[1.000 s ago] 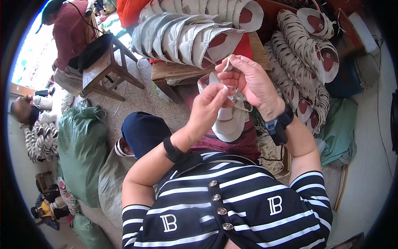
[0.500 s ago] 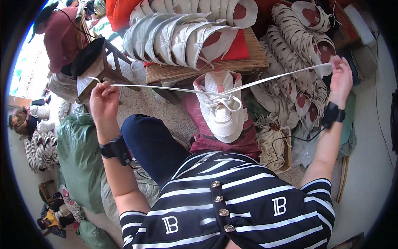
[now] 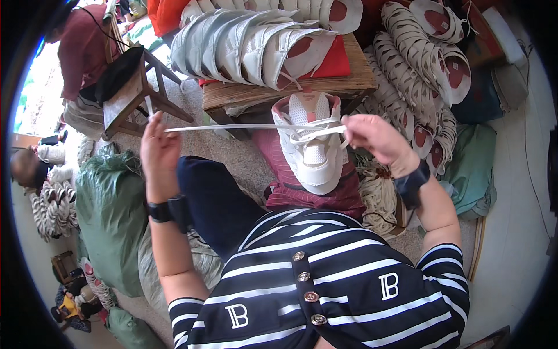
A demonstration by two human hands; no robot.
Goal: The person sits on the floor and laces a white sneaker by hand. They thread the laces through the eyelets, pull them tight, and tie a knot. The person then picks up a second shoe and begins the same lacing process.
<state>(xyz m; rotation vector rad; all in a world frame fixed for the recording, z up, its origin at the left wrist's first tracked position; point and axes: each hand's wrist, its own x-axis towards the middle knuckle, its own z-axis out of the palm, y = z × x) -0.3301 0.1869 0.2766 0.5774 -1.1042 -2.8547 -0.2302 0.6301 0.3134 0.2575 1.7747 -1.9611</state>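
Observation:
A white sneaker upper [image 3: 321, 179] with a pink lining lies over maroon striped cloth [image 3: 290, 198] in front of my body, its toe toward me. One length of white shoelace [image 3: 232, 126] runs nearly level from its eyelets to the left. My left hand [image 3: 158, 148] pinches that length, and a short end sticks up above the fingers. Close against the upper's right side, my right hand [image 3: 378, 141] has its fingers closed on the lace by the eyelets. More lace crosses over the tongue in loops.
A wooden bench [image 3: 232, 96] bears a row of stacked white uppers [image 3: 250, 49]. More uppers [image 3: 407, 52] are piled at the right, above a box of loose laces [image 3: 381, 200]. Green sacks [image 3: 110, 215] stand left, near a wooden stool [image 3: 131, 96] and a person in maroon [image 3: 87, 46].
My right hand has come in from the far right to the upper's side, and the lace stretched out there is gone. My left hand has shifted slightly right and toward me.

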